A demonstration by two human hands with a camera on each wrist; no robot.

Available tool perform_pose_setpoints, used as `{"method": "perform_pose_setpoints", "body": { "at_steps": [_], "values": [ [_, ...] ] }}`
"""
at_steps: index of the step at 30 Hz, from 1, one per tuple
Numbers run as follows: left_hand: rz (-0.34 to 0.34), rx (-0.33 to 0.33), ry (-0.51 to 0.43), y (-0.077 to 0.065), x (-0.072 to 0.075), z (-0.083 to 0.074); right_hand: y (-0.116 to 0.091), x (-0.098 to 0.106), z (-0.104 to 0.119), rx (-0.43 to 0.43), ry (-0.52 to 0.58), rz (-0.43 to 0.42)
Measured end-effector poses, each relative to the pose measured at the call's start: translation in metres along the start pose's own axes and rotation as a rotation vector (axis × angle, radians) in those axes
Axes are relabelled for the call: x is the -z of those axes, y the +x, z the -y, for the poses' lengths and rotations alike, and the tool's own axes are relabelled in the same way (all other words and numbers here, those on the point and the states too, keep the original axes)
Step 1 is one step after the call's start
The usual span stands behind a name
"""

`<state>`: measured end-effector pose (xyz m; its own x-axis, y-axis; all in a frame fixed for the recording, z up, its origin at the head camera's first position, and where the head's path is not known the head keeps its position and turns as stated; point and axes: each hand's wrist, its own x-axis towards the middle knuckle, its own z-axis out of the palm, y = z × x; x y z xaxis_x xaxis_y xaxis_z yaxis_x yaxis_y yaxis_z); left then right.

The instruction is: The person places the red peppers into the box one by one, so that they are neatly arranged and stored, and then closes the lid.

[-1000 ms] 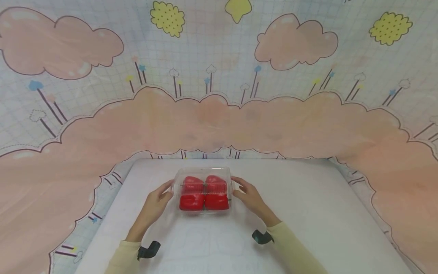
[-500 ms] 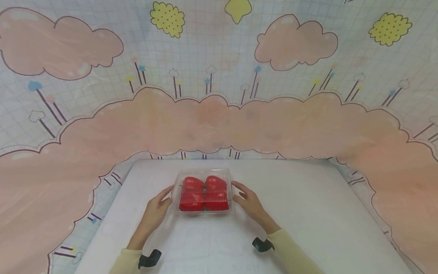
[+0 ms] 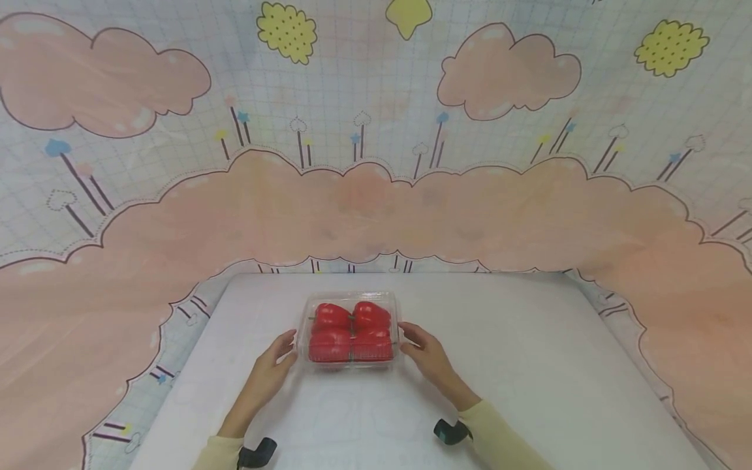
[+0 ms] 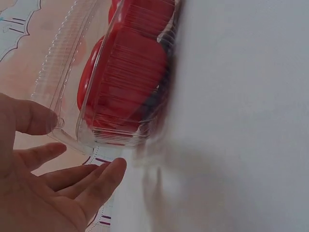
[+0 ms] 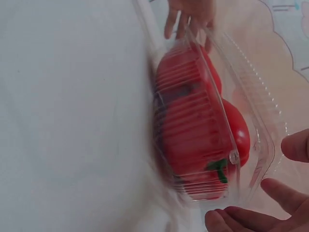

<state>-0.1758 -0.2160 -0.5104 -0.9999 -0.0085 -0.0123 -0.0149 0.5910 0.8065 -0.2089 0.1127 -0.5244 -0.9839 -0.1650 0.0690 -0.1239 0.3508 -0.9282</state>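
Note:
A clear plastic clamshell box [image 3: 348, 365] stands on the table and holds several red bell peppers [image 3: 332, 316]. Its hinged lid [image 5: 263, 121] leans over them, with a gap between lid and tub along the near side in both wrist views. My left hand [image 3: 272, 369] is at the box's left end; in the left wrist view its thumb [image 4: 36, 117] is at a lid corner, the other fingers loosely spread below. At the right end is my right hand [image 3: 429, 356], thumb and forefinger close to the lid's other corner, fingers slightly bent.
A white tabletop [image 3: 517, 352] lies under the box and hands. Behind and around it hangs a cloth [image 3: 376, 209] printed with clouds. Dark wrist mounts [image 3: 452, 432] stick out inward from both forearms.
The lid's ribbed front edge has swung down toward me, from over the far peppers to over the near ones. Both hands have shifted slightly nearer along the box's ends. The tub has stayed put.

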Motion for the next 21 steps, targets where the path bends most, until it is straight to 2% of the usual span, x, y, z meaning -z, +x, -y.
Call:
{"method": "perform_pose_setpoints", "body": {
  "at_steps": [7, 14, 21],
  "values": [
    [0.011, 0.008, -0.048, 0.0003, -0.0051, 0.0065, -0.0029, -0.0030, -0.0065, -0.030, 0.028, 0.015],
    [0.000, 0.042, -0.118, -0.0004, -0.0070, 0.0061, -0.0041, -0.0042, -0.0093, -0.104, 0.092, 0.058],
    [0.017, 0.070, -0.127, -0.0019, -0.0077, 0.0065, -0.0073, -0.0048, -0.0088, -0.132, 0.057, 0.050]
  ]
}}
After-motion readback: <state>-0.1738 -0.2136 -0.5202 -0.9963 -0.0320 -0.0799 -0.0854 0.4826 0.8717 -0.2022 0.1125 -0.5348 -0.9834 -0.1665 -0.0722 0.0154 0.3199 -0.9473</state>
